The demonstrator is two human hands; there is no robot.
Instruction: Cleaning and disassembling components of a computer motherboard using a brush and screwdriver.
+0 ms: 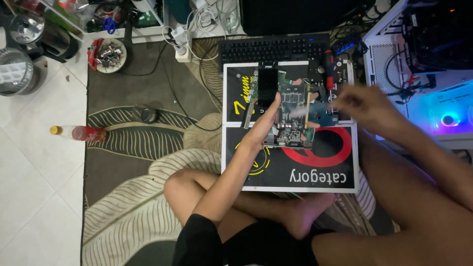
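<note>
- Seen from above, a person sits cross-legged on a leaf-patterned rug (148,162), bare knees in the lower half of the frame, with a flat printed box (290,172) lying ahead of them as a work surface.
- At far left, on the white tiled floor, a small red bottle (86,133) lies on its side, well apart from the work. A round dish of small metal parts (111,54) sits in the upper left.
- At centre, the left hand (263,129) reaches up from the lower middle of the frame and holds a green circuit board (290,116) from its left side, fingers curled closed around the left edge, thumb on the top face.
- The circuit board is held just above the printed box, near its middle seam. A black block on it runs with its long axis up and down the frame; the board itself spreads to the right of the gripping hand.
- To the right, the right hand (362,101) is blurred by motion, just beside the board's right edge. Whether its fingers are spread or pinching something cannot be told.
- Above, a black keyboard (273,49) lies across the upper middle, and a red-handled screwdriver (329,64) rests beside it, near the right hand.
- At far right stands an open computer case (433,64) lit blue.
</note>
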